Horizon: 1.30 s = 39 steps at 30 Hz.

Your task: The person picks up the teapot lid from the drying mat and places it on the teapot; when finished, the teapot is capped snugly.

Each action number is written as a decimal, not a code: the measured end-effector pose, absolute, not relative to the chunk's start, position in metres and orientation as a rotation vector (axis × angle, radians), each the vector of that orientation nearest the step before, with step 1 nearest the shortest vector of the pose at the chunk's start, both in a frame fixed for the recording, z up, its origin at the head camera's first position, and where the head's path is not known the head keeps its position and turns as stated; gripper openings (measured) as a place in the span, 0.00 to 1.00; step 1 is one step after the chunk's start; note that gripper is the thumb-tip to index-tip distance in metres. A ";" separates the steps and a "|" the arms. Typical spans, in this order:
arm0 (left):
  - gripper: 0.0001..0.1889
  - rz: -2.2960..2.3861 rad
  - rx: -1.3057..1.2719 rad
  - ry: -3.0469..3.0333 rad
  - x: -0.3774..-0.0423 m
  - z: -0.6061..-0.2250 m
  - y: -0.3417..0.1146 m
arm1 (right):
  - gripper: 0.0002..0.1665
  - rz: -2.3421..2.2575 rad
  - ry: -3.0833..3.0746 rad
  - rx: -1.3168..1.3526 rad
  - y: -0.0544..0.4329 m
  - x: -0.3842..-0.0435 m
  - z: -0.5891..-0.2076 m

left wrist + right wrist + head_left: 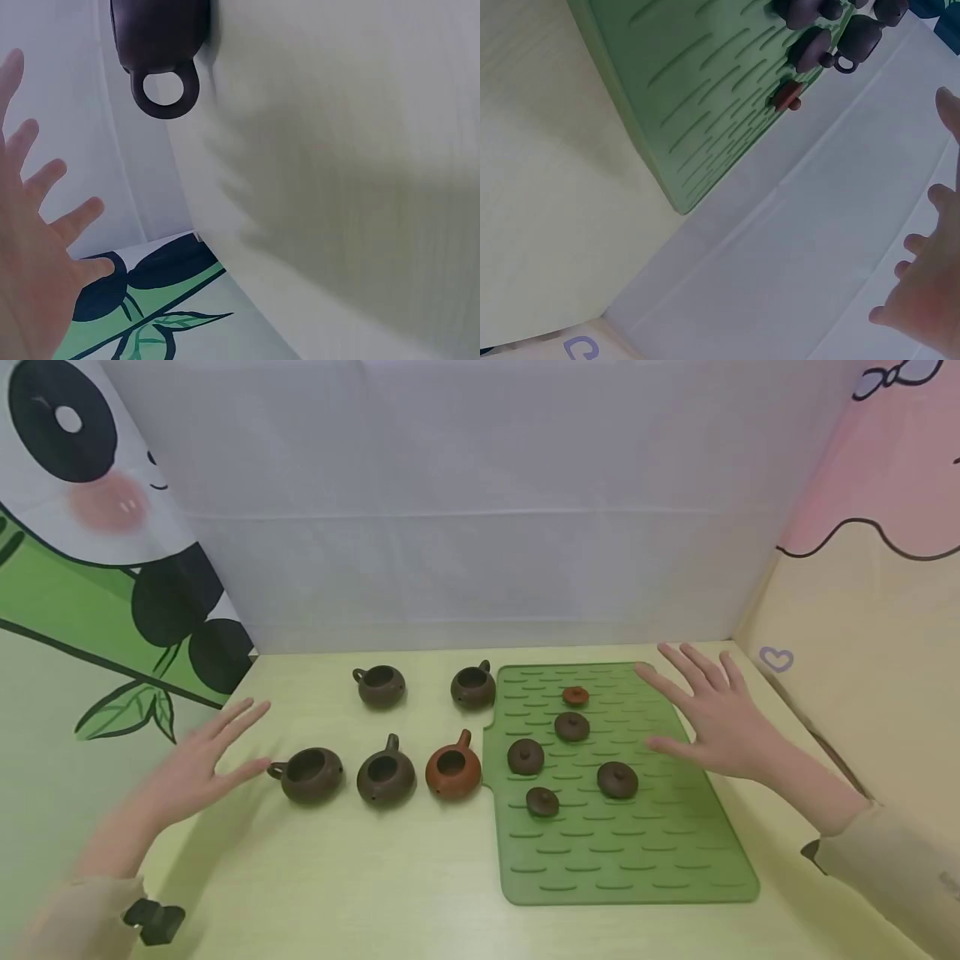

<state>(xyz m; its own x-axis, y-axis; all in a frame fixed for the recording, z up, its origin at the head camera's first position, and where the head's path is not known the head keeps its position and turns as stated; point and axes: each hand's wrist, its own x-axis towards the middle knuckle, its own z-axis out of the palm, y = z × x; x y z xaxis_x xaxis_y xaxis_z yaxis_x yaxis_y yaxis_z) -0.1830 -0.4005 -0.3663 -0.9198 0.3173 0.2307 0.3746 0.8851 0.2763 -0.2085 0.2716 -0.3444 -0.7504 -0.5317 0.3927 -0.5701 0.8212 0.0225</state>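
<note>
My left hand [197, 770] hovers at the left with fingers spread, holding nothing. Its thumb is nearest to the handle of a dark teapot [311, 777]; that ring handle also shows on the teapot [161, 37] in the left wrist view. Beside it stand another dark teapot [387, 785] and a reddish-brown teapot [454, 781], all lidless. Over the right edge of a green mat [600, 860], my right hand [720, 727] is raised, fingers spread and nothing in it. Dark lids [618, 780] and one small reddish lid [575, 696] lie scattered on the mat, knobs up.
Two more lidless dark teapots stand farther back, one at the left [381, 689] and one [472, 689] close to the mat's back left corner. A pale cloth wall [480, 568] closes off the table's back, with printed panels at both sides.
</note>
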 end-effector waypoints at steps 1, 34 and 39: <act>0.43 -0.461 -0.538 -2.869 -0.183 -0.369 -0.401 | 0.54 0.143 -2.617 0.842 0.270 -0.208 -0.346; 0.39 -1.058 -0.499 -2.956 -0.183 -0.423 -0.402 | 0.23 0.672 -2.723 0.942 0.242 -0.194 -0.423; 0.37 -1.068 -0.516 -2.957 -0.189 -0.422 -0.396 | 0.18 0.699 -2.688 0.923 0.242 -0.196 -0.430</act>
